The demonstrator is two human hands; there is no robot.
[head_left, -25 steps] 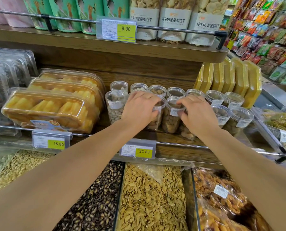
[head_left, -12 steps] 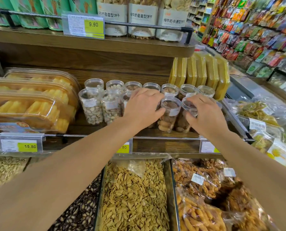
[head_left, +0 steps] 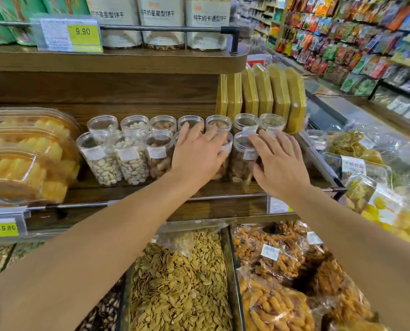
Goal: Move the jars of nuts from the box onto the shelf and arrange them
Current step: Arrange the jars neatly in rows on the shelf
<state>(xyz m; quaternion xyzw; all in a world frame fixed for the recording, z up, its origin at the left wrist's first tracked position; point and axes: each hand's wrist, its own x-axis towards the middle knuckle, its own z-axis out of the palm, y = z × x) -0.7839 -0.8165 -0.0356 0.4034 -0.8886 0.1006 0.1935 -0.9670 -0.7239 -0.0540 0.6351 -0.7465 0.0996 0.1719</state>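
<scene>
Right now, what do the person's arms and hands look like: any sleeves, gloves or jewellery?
Both forearms are bare, with no sleeve in view. The left hand and right hand wear no gloves, and no ring, watch or bracelet shows.

Shelf (head_left: 127, 191): dark wood board, metal rail along front edge.
Jars of nuts (head_left: 130, 156): clear, lidded, upright, two rows mid-shelf, packed side by side.
Left of jars: clear tubs of yellow pastry sticks (head_left: 25, 163), stacked.
Right, behind jars: yellow flat packs (head_left: 280, 96), on edge, in a row.
</scene>
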